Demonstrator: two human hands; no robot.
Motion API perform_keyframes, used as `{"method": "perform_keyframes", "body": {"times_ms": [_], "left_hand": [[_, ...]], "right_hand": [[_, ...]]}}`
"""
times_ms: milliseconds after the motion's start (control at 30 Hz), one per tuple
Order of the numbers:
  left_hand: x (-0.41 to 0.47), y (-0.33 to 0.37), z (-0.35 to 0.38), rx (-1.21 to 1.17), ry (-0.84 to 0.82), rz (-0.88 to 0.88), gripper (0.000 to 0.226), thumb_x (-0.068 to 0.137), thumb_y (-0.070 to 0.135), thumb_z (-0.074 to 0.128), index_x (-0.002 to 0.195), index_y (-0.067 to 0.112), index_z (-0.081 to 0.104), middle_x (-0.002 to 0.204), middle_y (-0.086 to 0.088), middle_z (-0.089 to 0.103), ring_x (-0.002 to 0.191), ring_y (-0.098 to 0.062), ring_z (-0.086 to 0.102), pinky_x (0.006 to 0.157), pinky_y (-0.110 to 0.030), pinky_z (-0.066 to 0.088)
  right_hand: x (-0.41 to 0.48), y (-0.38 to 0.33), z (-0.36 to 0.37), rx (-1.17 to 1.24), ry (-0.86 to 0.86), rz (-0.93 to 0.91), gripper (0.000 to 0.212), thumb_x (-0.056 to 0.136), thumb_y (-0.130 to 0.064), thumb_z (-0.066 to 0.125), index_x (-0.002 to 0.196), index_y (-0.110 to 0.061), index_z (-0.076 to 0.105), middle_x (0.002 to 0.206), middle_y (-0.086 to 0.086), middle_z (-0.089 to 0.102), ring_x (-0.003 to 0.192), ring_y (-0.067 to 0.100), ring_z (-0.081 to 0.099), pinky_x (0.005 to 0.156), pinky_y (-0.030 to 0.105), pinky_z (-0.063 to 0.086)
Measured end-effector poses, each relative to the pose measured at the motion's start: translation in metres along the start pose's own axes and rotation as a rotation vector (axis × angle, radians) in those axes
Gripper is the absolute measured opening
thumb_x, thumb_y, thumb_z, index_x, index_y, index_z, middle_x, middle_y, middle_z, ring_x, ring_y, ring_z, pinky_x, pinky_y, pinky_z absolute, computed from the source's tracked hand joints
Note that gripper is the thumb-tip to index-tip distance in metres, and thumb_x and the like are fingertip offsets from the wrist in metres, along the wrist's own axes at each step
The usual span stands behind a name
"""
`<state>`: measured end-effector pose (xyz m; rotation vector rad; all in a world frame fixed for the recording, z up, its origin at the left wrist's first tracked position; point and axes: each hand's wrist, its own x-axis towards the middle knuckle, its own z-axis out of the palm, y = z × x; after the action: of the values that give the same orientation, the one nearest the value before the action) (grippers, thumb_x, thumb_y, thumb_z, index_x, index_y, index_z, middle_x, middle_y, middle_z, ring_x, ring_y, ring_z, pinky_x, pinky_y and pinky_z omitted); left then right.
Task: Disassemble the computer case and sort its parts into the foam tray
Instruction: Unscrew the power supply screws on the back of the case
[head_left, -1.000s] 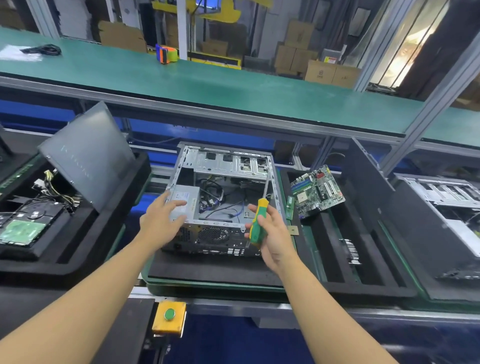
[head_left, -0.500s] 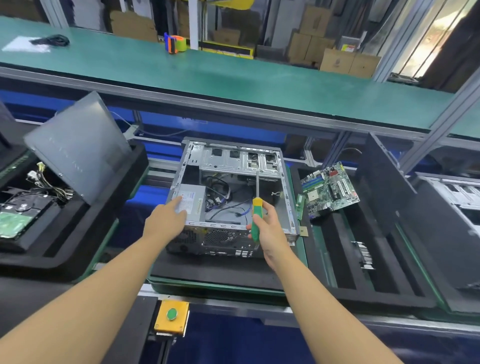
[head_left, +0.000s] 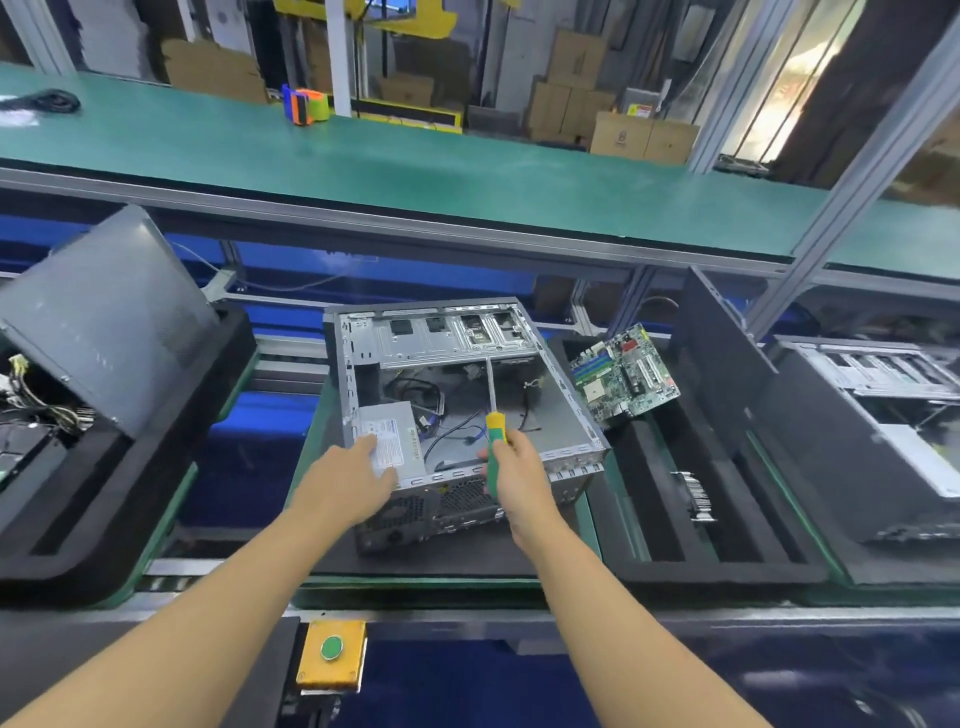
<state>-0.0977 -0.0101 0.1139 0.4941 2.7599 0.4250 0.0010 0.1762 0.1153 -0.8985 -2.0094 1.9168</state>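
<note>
While the computer case (head_left: 550, 410) lies open side up on a black foam pad (head_left: 415, 564) at frame centre, both hands are at its near edge.

Left hand (head_left: 345, 480): fingers straight and loosely spread, lying flat on the grey power supply (head_left: 397, 436) in the 8 o'clock corner of the case.

Right hand (head_left: 522, 473): fingers curled round the green-and-yellow handle of the screwdriver (head_left: 496, 428) at 6 o'clock of the case. The shaft runs toward 12 o'clock, its tip close to the drive cage (head_left: 447, 335).

Loose cables (head_left: 415, 389) lie on the case floor.

At 3 o'clock of the case, the motherboard (head_left: 623, 371) is propped at a tilt in the foam tray (head_left: 722, 569).

At 9 o'clock, a grey side panel (head_left: 104, 317) leans in another tray.

At 6 o'clock, there is a yellow box with a green button (head_left: 331, 656).

At 12 o'clock, a tape dispenser (head_left: 306, 104) stands on the green bench (head_left: 467, 171).
</note>
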Motion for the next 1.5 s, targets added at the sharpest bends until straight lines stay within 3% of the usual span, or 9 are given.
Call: {"method": "perform_keyframes", "body": {"times_ms": [133,233,367,500,700,933,1033,1200,1500], "left_hand": [[-0.004,0.008,-0.015,0.290,-0.117,0.038,0.069,0.091,0.064,0.041,0.148,0.025,0.037,0.142,-0.013,0.050,0.126,-0.034,0.050,0.098,-0.043,0.046],[0.005,0.018,-0.032,0.540,-0.092,0.136,0.074,0.084,0.075,0.047,0.143,0.030,0.046,0.156,-0.013,0.023,0.142,-0.034,0.026,0.109,-0.048,0.034],[0.023,0.028,-0.021,0.467,-0.354,0.418,0.076,0.094,0.064,0.047,0.155,0.048,0.004,0.165,-0.008,-0.018,0.152,-0.034,-0.008,0.122,-0.054,0.009],[0.030,0.024,0.014,0.518,-0.327,0.397,0.075,0.095,0.062,0.047,0.152,0.054,-0.002,0.153,-0.005,-0.043,0.144,-0.039,-0.031,0.118,-0.056,-0.012],[0.026,0.020,0.023,0.542,-0.203,0.398,0.069,0.096,0.064,0.041,0.155,0.048,0.008,0.159,-0.007,-0.033,0.148,-0.039,-0.025,0.120,-0.055,-0.008],[0.026,0.014,0.025,0.527,-0.150,0.431,0.064,0.098,0.056,0.044,0.153,0.052,0.010,0.162,-0.007,-0.026,0.150,-0.036,-0.020,0.121,-0.053,-0.005],[0.026,0.013,0.027,0.502,-0.116,0.437,0.062,0.097,0.064,0.040,0.152,0.050,0.017,0.164,-0.006,-0.023,0.150,-0.034,-0.018,0.120,-0.052,-0.005],[0.025,0.010,0.030,0.498,-0.082,0.445,0.062,0.095,0.070,0.033,0.151,0.048,0.021,0.164,-0.006,-0.021,0.151,-0.034,-0.018,0.120,-0.052,-0.005],[0.022,0.012,0.028,0.472,-0.074,0.451,0.057,0.096,0.066,0.036,0.150,0.048,0.024,0.165,-0.006,-0.019,0.151,-0.033,-0.017,0.121,-0.052,-0.004]], "right_hand": [[-0.022,0.005,0.002,0.120,-0.059,-0.001,0.017,0.106,-0.018,0.042,0.116,-0.025,0.054,0.094,0.003,0.061,0.074,0.015,0.058,0.061,0.028,0.056],[-0.036,0.002,-0.005,0.189,-0.086,0.006,0.014,0.104,-0.017,0.047,0.115,-0.025,0.051,0.094,0.006,0.063,0.065,0.018,0.060,0.049,0.031,0.053],[-0.049,0.000,-0.019,0.176,-0.114,0.042,0.014,0.105,-0.019,0.044,0.117,-0.025,0.049,0.083,0.003,0.066,0.053,0.015,0.053,0.041,0.024,0.038],[-0.060,0.010,-0.032,0.184,-0.143,0.085,0.017,0.108,-0.023,0.037,0.116,-0.020,0.052,0.078,0.004,0.060,0.051,0.013,0.050,0.041,0.023,0.038],[-0.089,0.036,-0.041,0.168,-0.239,0.108,0.015,0.104,-0.022,0.049,0.117,-0.021,0.055,0.082,0.006,0.059,0.058,0.019,0.057,0.045,0.029,0.049],[-0.103,0.062,-0.036,0.062,-0.313,0.159,0.013,0.103,-0.028,0.047,0.115,-0.024,0.050,0.078,0.000,0.067,0.047,0.016,0.049,0.040,0.023,0.036],[-0.111,0.076,-0.024,0.048,-0.339,0.166,0.019,0.103,-0.041,0.047,0.120,-0.037,0.053,0.073,-0.001,0.062,0.047,0.015,0.046,0.040,0.022,0.033],[-0.116,0.086,-0.006,0.088,-0.311,0.164,0.028,0.103,-0.041,0.046,0.118,-0.062,0.055,0.070,-0.004,0.058,0.047,0.015,0.045,0.041,0.022,0.034],[-0.108,0.087,0.008,0.150,-0.264,0.167,0.029,0.102,-0.042,0.048,0.115,-0.066,0.058,0.069,-0.004,0.054,0.046,0.014,0.042,0.040,0.023,0.033]]}}
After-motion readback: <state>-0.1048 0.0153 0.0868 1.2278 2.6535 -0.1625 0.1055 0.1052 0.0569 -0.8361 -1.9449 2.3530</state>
